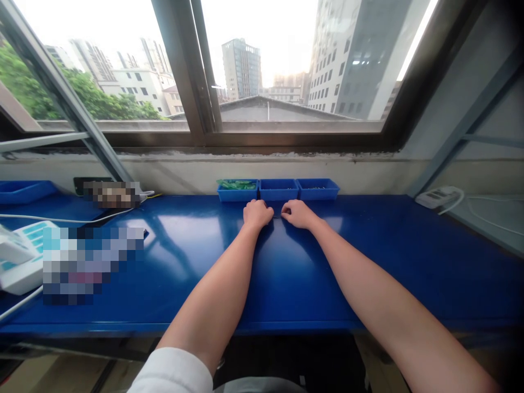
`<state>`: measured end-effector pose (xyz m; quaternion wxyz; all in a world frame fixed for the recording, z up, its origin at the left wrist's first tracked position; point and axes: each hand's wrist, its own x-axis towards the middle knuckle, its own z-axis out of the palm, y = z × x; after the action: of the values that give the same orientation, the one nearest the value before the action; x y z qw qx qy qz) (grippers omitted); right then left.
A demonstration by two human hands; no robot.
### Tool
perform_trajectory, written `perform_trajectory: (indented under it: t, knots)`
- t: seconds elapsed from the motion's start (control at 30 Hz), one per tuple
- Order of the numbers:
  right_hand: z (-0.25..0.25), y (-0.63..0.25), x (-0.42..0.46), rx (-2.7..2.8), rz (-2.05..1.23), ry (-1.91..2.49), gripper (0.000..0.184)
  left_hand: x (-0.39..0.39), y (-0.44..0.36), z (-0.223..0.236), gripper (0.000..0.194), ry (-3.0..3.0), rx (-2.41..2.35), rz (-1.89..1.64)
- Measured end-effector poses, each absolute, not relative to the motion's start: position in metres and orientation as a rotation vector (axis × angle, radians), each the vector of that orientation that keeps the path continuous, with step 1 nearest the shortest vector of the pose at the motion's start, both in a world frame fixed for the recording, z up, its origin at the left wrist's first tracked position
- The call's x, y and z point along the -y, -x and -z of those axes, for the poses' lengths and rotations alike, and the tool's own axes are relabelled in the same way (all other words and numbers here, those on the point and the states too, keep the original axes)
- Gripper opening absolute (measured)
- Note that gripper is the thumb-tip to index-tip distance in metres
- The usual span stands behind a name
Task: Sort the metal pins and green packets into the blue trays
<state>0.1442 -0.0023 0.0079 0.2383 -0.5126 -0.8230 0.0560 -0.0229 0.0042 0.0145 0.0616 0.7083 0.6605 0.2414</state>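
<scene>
Both arms reach across a blue tabletop [196, 284]. My left hand [257, 214] is closed, its fingers curled and the tips near the surface. Just to its right, my right hand [299, 213] is closed too, with thumb and fingers brought together. In the small gap between them lies a thin dark sliver [277, 217], too small to name. What either hand holds is hidden. Behind the hands stands a row of blue bins: a left bin [238, 195] with green pieces [241, 184] in it, a middle bin [279, 193], and a right bin [318, 192] with small pieces.
A white power strip [30, 256] and a pixelated object [90, 267] are at the left. Behind them are a blue tray [27, 190] and a white cable [61, 219]. A white socket block [438, 197] sits far right. Windows [286, 65] rise behind.
</scene>
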Motion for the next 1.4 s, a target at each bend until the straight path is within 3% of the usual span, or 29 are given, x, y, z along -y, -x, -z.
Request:
perform_trajectory:
  t: [0.23,0.53,1.0,1.27,1.4]
  knots:
    - [-0.009,-0.148,0.002,2.155,-0.139,1.701,0.012,-0.003,0.022,-0.016,0.047,-2.444,-1.661,-0.565]
    - [-0.009,-0.151,0.003,1.999,-0.164,1.735,0.013,-0.005,0.014,-0.008,0.026,-2.609,-1.386,-0.609]
    - [-0.010,-0.149,0.000,1.854,-0.154,1.456,0.026,0.003,0.000,-0.007,0.021,-2.479,-1.437,-0.881]
    - [-0.012,-0.148,0.001,1.824,-0.270,1.337,0.028,0.003,0.002,-0.009,0.019,-2.427,-1.300,-1.126]
    - [-0.011,-0.149,-0.001,1.695,-0.488,1.246,0.030,0.001,0.003,-0.010,0.018,-2.422,-1.367,-1.114]
